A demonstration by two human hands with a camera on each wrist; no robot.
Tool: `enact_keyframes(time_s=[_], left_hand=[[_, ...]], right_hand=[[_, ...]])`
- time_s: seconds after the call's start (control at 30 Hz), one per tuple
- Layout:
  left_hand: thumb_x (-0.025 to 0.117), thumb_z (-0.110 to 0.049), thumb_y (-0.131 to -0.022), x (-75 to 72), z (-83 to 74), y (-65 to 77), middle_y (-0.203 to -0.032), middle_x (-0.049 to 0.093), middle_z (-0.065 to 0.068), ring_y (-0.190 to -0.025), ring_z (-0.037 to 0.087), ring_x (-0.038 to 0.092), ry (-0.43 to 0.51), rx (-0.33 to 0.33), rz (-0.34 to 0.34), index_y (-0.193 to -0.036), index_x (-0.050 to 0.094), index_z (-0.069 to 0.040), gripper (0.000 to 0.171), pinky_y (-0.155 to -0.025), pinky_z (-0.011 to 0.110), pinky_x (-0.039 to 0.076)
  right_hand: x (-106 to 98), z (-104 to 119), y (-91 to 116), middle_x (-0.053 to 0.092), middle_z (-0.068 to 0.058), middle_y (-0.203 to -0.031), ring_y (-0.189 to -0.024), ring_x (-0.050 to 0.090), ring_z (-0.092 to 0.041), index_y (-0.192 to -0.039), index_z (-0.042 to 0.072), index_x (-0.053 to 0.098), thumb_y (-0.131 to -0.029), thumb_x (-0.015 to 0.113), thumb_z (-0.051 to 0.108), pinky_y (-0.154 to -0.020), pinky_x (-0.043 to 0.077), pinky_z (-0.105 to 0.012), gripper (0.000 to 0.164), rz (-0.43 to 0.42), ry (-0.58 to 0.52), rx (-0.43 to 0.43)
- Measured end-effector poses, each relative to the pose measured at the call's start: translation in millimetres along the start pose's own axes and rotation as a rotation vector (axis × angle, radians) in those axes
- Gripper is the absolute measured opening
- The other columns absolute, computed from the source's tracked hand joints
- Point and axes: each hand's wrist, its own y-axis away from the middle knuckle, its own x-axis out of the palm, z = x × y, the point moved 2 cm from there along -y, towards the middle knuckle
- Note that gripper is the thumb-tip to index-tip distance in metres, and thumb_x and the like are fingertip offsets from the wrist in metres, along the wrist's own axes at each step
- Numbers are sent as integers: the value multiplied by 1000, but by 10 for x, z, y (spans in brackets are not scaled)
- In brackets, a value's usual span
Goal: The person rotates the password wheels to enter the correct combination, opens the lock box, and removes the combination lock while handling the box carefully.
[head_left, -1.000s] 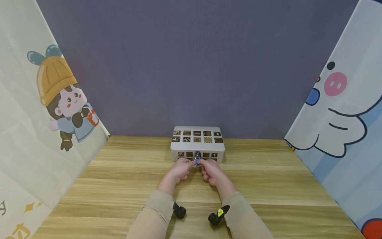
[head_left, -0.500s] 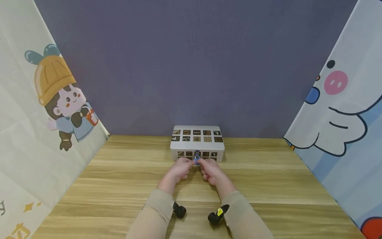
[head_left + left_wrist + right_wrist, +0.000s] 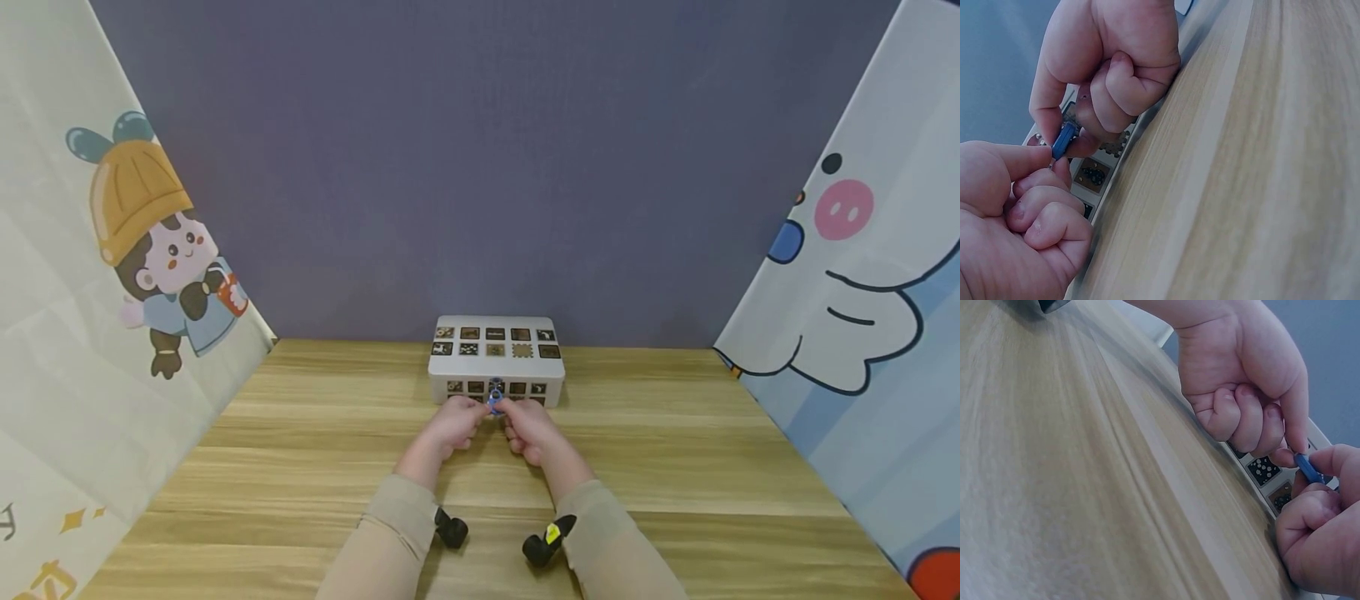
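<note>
A white box (image 3: 495, 367) with brown and black picture squares stands at the back of the table. At its front middle hangs a small blue piece with a metal-like loop (image 3: 496, 397), resembling a padlock. My left hand (image 3: 454, 423) pinches the blue piece from the left between thumb and forefinger, its other fingers curled. From the right, my right hand (image 3: 534, 429) pinches the same piece. In the left wrist view the blue body (image 3: 1064, 140) shows edge-on between both hands' fingertips. Fingers hide much of it and the lower front of the box.
The wood-grain table (image 3: 315, 500) spreads out on both sides and in front. A dark grey-blue wall (image 3: 480, 167) rises right behind the box. Printed cloths hang at the left (image 3: 60, 333) and right (image 3: 885, 350). Black wrist cameras sit on both sleeves.
Hardly anything differs. Both hands stay on the blue piece and the box stays in place; only the head view shifts very slightly.
</note>
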Motion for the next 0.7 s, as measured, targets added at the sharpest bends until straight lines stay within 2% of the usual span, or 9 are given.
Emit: enact_keyframes(time_s=[0.47, 0.7], left_hand=[[56, -17, -103, -1, 3, -5, -56, 34, -7, -45, 6, 28, -1, -9, 11, -101, 62, 12, 29, -41, 19, 25], [57, -17, -102, 1, 4, -6, -55, 34, -7, -45, 6, 29, -1, -2, 12, -101, 62, 12, 29, -40, 20, 26]], right_hand=[[11, 5, 12, 38, 6, -57, -44, 30, -5, -99, -2, 62, -91, 65, 20, -38, 26, -19, 23, -9, 15, -6], [9, 0, 3, 39, 6, -58, -45, 30, -5, -99, 0, 61, -93, 64, 21, -38, 26, -19, 21, -14, 16, -4]])
